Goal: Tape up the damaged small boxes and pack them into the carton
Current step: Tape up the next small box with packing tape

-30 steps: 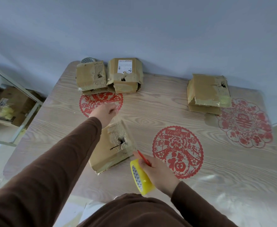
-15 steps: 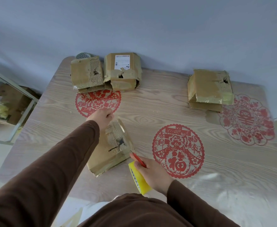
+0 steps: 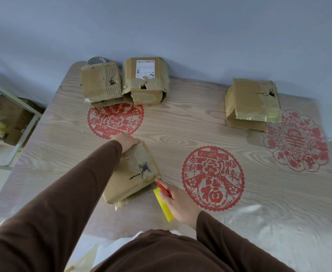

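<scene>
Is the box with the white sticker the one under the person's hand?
No, the box with the white sticker sits at the table's far edge, while the left hand holds a different torn box nearer the person.

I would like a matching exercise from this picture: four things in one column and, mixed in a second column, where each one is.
Things:
1. tape roll
2. box with white label
3. torn box
4. taped box

Places:
A. at the far edge of the table, against the wall
B. under the left hand, near the person
C. in the right hand
D. on the right side of the table, beside a flower-shaped red paper-cut

Pairs: 1-C, 2-A, 3-B, 4-D
</scene>
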Action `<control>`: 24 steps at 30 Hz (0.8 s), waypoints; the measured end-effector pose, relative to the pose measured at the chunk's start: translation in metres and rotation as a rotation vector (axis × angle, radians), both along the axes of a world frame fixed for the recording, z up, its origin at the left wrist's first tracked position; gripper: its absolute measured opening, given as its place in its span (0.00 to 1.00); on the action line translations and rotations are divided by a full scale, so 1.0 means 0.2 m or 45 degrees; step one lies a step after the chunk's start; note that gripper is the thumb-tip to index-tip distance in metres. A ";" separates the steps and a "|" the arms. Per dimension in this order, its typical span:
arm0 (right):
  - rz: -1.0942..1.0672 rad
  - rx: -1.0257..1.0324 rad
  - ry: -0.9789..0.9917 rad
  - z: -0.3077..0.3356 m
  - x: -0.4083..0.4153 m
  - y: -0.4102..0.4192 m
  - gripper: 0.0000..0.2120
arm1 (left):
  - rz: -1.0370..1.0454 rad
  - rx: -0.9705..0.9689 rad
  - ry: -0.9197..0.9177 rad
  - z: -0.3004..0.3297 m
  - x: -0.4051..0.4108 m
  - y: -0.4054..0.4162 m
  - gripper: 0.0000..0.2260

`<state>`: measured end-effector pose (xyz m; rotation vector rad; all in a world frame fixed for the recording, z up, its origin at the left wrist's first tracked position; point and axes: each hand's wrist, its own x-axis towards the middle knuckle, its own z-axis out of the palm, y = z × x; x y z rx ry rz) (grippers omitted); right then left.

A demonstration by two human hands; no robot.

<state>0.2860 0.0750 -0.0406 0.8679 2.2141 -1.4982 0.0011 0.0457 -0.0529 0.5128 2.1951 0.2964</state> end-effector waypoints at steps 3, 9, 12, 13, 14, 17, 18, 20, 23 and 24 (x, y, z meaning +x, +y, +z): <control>-0.029 -0.018 0.022 -0.01 0.00 0.00 0.22 | 0.004 -0.053 0.105 0.00 -0.01 0.01 0.23; -0.020 -0.007 0.030 -0.01 0.00 -0.01 0.22 | 0.211 -0.024 0.066 -0.12 -0.04 -0.10 0.49; -0.037 -0.011 0.036 -0.02 0.00 -0.01 0.22 | 0.218 0.169 0.043 -0.11 0.00 -0.12 0.30; -0.039 -0.013 0.041 -0.02 0.00 -0.01 0.22 | 0.192 0.212 0.118 -0.09 0.03 -0.13 0.24; -0.042 -0.017 0.041 -0.02 0.00 -0.01 0.22 | 0.141 0.236 0.201 -0.08 0.05 -0.14 0.21; -0.074 -0.045 0.041 -0.01 0.00 -0.01 0.21 | -0.208 0.299 0.425 0.03 0.15 -0.23 0.27; -0.093 -0.057 0.042 -0.01 -0.01 -0.01 0.20 | -0.376 0.306 0.457 0.05 0.18 -0.27 0.32; -0.137 -0.100 0.047 -0.02 -0.02 -0.01 0.19 | -0.685 0.171 0.491 0.08 0.21 -0.36 0.42; -0.128 -0.098 0.031 -0.03 -0.03 -0.01 0.20 | -0.671 -0.026 0.452 0.11 0.18 -0.46 0.52; -0.116 -0.095 0.022 -0.03 -0.04 0.00 0.20 | -0.595 -0.037 0.414 0.10 0.17 -0.49 0.52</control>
